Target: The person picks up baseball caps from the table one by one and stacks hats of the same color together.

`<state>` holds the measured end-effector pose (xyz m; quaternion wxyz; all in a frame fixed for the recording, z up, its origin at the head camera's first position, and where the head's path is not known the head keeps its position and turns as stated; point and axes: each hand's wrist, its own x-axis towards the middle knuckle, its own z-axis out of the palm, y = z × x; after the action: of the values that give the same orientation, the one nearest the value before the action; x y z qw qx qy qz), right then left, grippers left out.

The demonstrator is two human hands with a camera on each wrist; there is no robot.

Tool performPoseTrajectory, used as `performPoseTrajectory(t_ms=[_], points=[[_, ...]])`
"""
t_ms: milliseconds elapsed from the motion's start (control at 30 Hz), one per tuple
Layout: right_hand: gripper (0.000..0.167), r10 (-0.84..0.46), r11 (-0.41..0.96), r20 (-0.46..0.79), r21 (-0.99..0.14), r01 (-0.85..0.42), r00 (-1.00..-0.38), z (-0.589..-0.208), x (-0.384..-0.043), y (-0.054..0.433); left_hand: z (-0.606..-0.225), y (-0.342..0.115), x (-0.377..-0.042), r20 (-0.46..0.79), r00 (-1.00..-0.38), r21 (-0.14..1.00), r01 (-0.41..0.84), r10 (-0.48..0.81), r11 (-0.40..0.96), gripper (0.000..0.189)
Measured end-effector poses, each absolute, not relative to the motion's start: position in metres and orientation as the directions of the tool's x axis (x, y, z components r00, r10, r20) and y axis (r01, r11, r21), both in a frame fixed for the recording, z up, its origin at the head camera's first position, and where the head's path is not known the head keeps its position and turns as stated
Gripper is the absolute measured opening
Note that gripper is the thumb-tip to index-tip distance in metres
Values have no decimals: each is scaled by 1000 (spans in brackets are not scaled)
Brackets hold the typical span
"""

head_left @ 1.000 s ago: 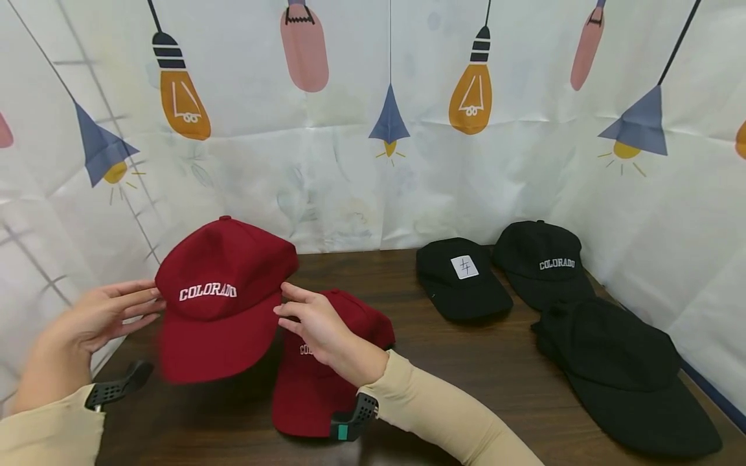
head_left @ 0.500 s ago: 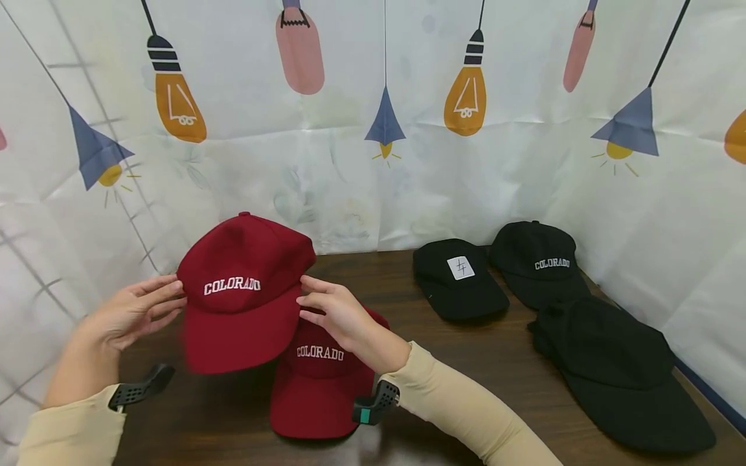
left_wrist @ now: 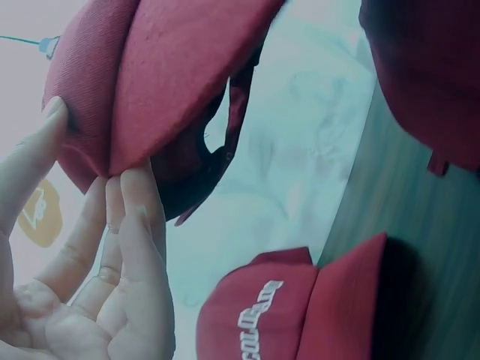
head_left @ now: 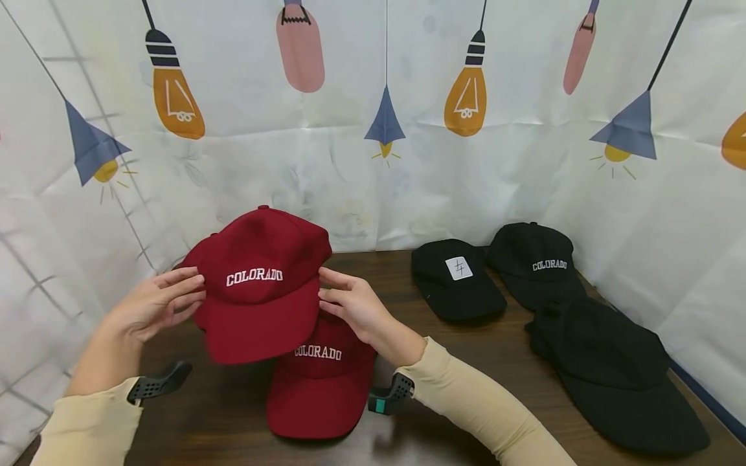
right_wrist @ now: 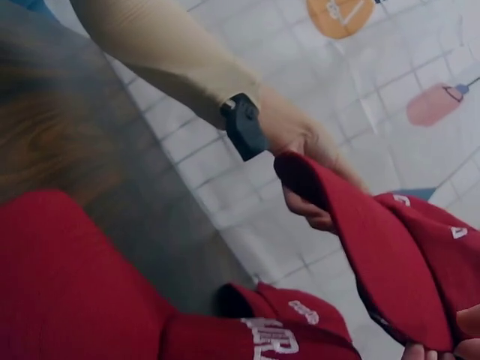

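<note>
Between my two hands a red baseball cap hangs above the table, its white COLORADO lettering facing me. The left hand pinches its left side; in the left wrist view, the thumb lies on the crown and the fingers come up under the brim's edge. On the cap's right side the fingers of the right hand grip near the brim's corner. Below it a second red cap sits on the table, its crown partly covered. A third red cap shows behind at the left, mostly hidden.
Several black caps stand at the right: one with a white sticker, one lettered COLORADO and a larger plain one in front. A white patterned curtain rises behind the dark wooden table.
Both hands have carried the held red cap to the right, over the cap on the table. A red cap behind it at the left has come into view.
</note>
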<state>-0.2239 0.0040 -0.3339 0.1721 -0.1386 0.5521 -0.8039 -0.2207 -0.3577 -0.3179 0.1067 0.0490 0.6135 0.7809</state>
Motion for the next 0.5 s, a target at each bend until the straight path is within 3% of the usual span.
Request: performPoseTrajectory(t_ms=[500], points=[[50, -356, -344, 19, -932, 112, -934, -339, -229, 25, -323, -327, -226, -48, -976, 976, -91, 211, -199, 13]])
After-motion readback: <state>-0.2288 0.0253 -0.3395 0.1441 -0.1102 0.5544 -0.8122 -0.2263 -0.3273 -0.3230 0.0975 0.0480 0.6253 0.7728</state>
